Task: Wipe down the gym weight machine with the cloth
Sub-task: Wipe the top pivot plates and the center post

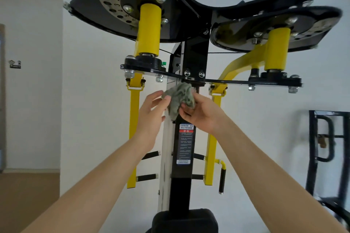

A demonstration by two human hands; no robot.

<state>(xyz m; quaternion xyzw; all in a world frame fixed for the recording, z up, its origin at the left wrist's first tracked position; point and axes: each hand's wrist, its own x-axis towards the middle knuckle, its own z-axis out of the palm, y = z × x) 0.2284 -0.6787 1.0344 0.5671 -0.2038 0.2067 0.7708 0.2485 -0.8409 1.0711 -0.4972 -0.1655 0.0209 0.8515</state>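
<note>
Both hands met at a crumpled grey cloth [180, 98] against the weight machine's black upright post [181, 181]: right hand [200, 113] gripped it, left hand [151, 113] touched its edge, fingers spread.

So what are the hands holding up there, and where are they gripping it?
A crumpled grey cloth: the right hand grips its right side, the left hand touches its left edge.
</note>
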